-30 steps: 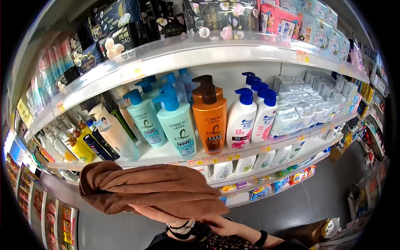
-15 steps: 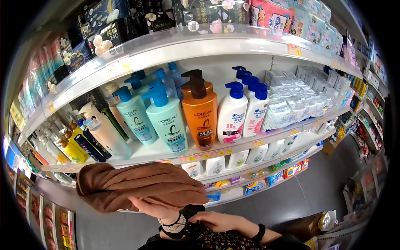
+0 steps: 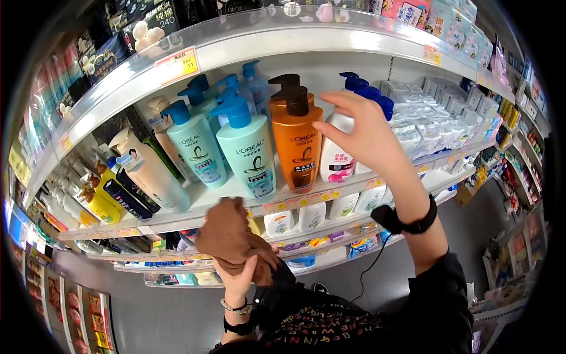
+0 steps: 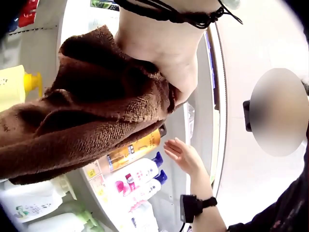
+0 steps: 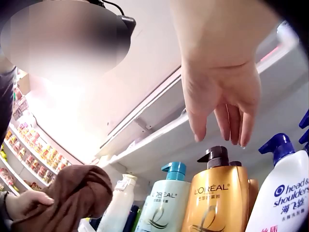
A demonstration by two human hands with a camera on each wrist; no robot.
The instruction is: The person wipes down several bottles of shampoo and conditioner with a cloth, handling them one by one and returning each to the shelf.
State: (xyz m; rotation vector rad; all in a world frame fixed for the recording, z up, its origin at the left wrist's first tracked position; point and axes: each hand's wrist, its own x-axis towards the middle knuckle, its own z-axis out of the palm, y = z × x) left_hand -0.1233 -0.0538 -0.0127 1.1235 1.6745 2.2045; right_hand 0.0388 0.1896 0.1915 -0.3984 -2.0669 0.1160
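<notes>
My left hand (image 3: 238, 279) grips a bunched brown cloth (image 3: 227, 233), thumb over its folds, low in front of the shelf. In the left wrist view the cloth (image 4: 91, 116) spreads out from under that hand. My right hand (image 3: 361, 131) is raised at the shelf, its fingers parted and holding nothing. Nearest to it is an orange L'Oréal pump bottle (image 3: 300, 150) with a dark brown pump; the right wrist view shows the fingertips (image 5: 200, 137) just above that pump (image 5: 215, 157). A white head & shoulders bottle (image 5: 285, 193) with a blue pump stands beside it, partly covered by my hand in the head view.
Mint L'Oréal bottles (image 3: 247, 156) with blue pumps stand left of the orange one, then a pale pump bottle (image 3: 147, 171). White packs (image 3: 413, 133) fill the right side. An upper shelf (image 3: 283, 38) overhangs the bottles; lower shelves hold more goods. A cable (image 3: 371, 265) hangs from my right wrist.
My right hand has risen from near my left wrist to the orange bottle. The left hand has turned with the cloth, which now bunches upright and further right.
</notes>
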